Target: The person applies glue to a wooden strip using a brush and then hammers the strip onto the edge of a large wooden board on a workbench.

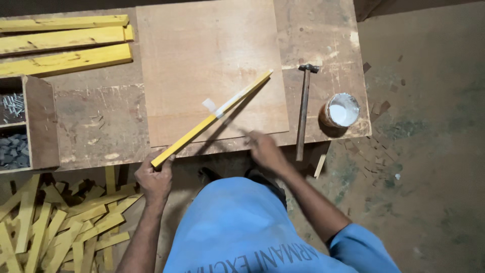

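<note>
Left hand (pixel 154 178) pinches the near end of the yellow wooden strip (pixel 212 119), which slants far-right across the plywood board (pixel 212 45), while the blurred right hand (pixel 262 150), grip unclear and seemingly empty, hovers just right of it.

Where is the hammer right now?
In the head view, the dark-headed hammer with a wooden handle lies on the worn wooden workbench, right of the square plywood sheet and left of the round tub of white glue.
</note>
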